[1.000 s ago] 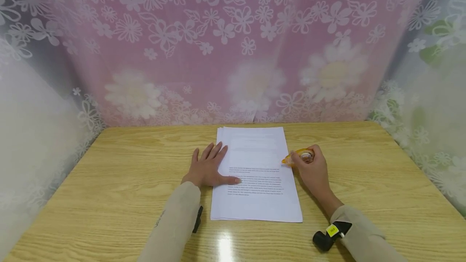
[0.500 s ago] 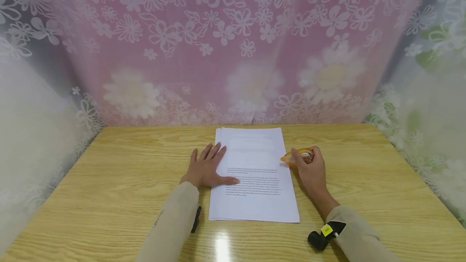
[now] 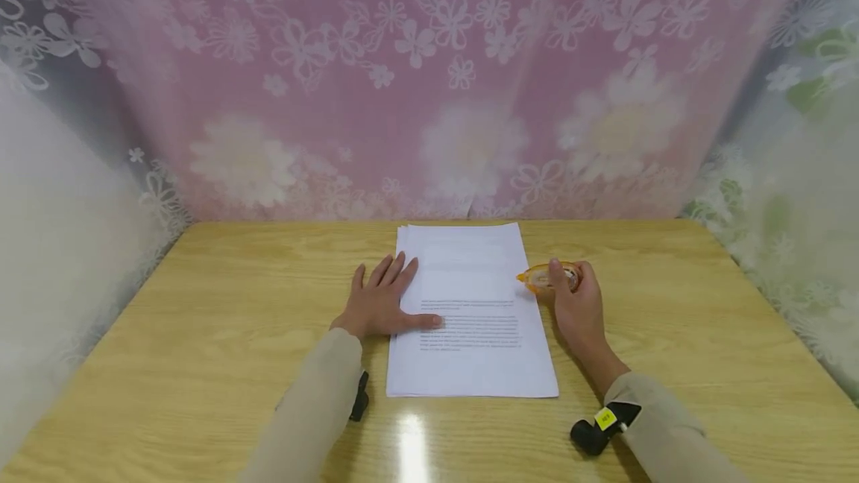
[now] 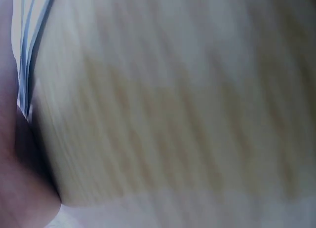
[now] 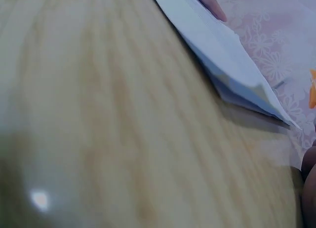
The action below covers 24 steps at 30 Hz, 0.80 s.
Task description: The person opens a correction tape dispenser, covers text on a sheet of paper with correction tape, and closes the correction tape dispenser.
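Note:
A stack of white paper (image 3: 473, 375) lies in the middle of the table in the head view, with printed lines on the lower half of its top sheet. Across its left edge rests my left hand (image 3: 379, 305), fingers spread and thumb out over the text. My right hand (image 3: 579, 311) grips an orange, see-through correction tape (image 3: 539, 277), thumb on its near side. The tape's tip points left over the sheet's right margin; whether it touches cannot be told. In the right wrist view only an orange bit of the correction tape (image 5: 313, 90) shows at the right edge.
The wood-grain table (image 3: 221, 349) spreads out on both sides of the paper. Pink floral cloth (image 3: 376, 118) hangs behind it, with pale cloth at either side. Dark wrist cameras, such as the right one (image 3: 593, 434), sit on both sleeves.
My right hand has turned and moved slightly away from me; the correction tape now shows more of its side, and its tip sits farther up the page. The left hand stays on the paper.

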{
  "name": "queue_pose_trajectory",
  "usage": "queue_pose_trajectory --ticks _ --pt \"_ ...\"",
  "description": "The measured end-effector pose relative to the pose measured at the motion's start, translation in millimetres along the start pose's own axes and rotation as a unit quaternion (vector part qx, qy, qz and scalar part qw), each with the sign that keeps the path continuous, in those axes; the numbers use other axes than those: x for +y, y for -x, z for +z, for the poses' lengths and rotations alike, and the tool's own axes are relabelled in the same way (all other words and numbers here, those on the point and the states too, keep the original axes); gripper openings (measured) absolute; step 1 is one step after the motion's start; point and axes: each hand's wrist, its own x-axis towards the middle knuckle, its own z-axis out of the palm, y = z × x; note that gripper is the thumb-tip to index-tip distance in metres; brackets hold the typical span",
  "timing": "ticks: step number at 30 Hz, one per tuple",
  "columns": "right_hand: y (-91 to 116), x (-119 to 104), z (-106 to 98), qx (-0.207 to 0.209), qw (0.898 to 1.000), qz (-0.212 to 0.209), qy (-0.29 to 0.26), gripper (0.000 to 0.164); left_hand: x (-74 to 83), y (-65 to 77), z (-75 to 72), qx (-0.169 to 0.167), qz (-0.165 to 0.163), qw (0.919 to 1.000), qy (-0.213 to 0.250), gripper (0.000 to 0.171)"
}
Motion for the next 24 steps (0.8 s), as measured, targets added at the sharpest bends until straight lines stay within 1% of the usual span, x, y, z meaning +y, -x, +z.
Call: queue_pose_trajectory --ticks 3,6,8,9,12,14,15,16,18,21,24 --pt "-0.8 -2.5 -0.3 -0.017 1.0 0.005 -0.012 0.048 -2.9 -1.4 -2.0 0.001 -0.001 0.9998 0.02 0.113" --pt "0.2 -6.5 -3.1 -0.04 0.999 0.024 -0.027 0.046 -4.4 -0.3 -4.2 -0.003 -0.003 0.9972 0.075 0.11" --pt "0.3 -11.6 -5.9 -0.05 0.997 0.04 -0.039 0.045 -4.8 1.7 -6.9 0.005 -0.004 0.9936 0.113 0.108" --pt "-0.2 -15.4 -7.1 -0.057 0.996 0.047 -0.052 0.046 -4.6 2.8 -9.0 0.017 0.0 0.9917 0.128 0.106" --pt "-2.8 -30.6 -9.2 -0.074 0.994 0.051 -0.056 0.047 -2.9 4.1 -17.8 0.065 0.011 0.986 0.153 0.102" --pt "-4.7 -41.5 -8.4 -0.086 0.994 0.046 -0.052 0.05 0.2 3.8 -25.4 0.102 0.022 0.9801 0.169 0.098" --pt "-5.3 -47.1 -7.4 -0.096 0.993 0.042 -0.052 0.051 2.4 3.6 -29.2 0.112 0.025 0.9765 0.182 0.095" --pt "-5.8 -52.3 -6.2 -0.105 0.993 0.036 -0.049 0.052 5.4 3.4 -33.1 0.117 0.028 0.9712 0.206 0.093" --pt "-6.4 -61.8 -3.1 -0.119 0.991 0.029 -0.058 0.051 12.8 2.6 -39.7 0.114 0.042 0.9573 0.262 0.084" --pt "-6.2 -74.0 2.3 -0.132 0.988 0.025 -0.083 0.046 26.9 1.8 -46.3 0.08 0.062 0.9297 0.354 0.069" --pt "-4.9 -82.7 7.6 -0.147 0.983 0.024 -0.106 0.039 41.5 1.9 -49.1 0.047 0.085 0.9043 0.416 0.056"
